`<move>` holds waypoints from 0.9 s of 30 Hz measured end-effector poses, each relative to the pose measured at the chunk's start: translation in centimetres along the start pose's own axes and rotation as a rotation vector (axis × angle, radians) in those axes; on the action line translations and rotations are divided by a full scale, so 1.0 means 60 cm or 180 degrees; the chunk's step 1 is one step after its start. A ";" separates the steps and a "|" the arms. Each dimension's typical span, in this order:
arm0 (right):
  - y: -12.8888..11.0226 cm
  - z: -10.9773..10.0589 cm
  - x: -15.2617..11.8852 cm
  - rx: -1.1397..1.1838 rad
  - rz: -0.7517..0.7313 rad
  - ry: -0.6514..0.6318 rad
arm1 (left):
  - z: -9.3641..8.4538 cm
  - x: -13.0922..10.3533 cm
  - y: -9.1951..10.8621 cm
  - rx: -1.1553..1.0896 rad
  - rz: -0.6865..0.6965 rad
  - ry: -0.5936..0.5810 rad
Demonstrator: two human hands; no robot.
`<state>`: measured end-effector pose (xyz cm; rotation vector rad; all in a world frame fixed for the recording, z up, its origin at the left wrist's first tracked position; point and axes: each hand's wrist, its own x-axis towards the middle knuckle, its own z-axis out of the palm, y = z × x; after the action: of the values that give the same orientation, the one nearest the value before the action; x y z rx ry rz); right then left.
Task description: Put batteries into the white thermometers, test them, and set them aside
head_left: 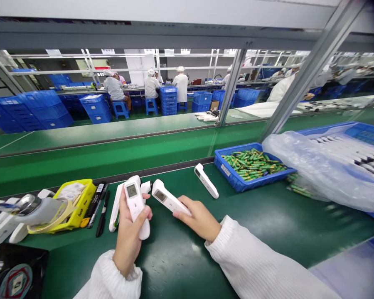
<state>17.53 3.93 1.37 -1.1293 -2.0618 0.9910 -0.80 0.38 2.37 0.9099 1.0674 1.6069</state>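
Observation:
My left hand [131,232] is closed around a white handheld thermometer [137,207] whose small grey screen is lit with digits. To its right, my right hand [198,216] grips the lower end of a second white thermometer [171,199], its screen end pointing up and left. Beside my left hand, partly hidden by it, a further white device [115,207] lies on the green bench [174,265]. Another white thermometer [206,181] rests alone near the bench's back edge, beyond my right hand.
At the back right stands a blue tray [241,182] of green batteries, beside a plastic-covered blue bin [339,126]. On the left are markers [102,214], a yellow basket [86,199], a metal-topped bottle [43,211] and a black object [37,259]. A metal post [232,87] rises behind.

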 end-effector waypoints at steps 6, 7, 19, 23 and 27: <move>0.017 -0.042 0.006 -0.0884 -0.0664 -0.0642 | -0.019 0.007 0.006 0.1010 0.0119 -0.0030; 0.019 -0.042 0.005 -0.0891 -0.0737 -0.0771 | -0.021 0.008 0.003 0.1245 0.0153 -0.0149; 0.017 0.006 0.005 -0.1198 -0.0897 -0.0326 | -0.016 0.003 -0.019 0.2902 0.0134 -0.1096; 0.012 0.011 0.007 -0.1304 -0.0872 -0.0047 | -0.011 -0.004 -0.007 0.3164 0.0276 -0.1368; 0.020 0.009 0.006 -0.1118 -0.0943 0.0093 | 0.006 -0.049 -0.011 0.3901 0.0421 -0.1493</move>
<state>17.49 4.51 0.11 -0.9538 -2.3530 0.4793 0.52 -2.27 1.65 2.0445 1.6381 0.6076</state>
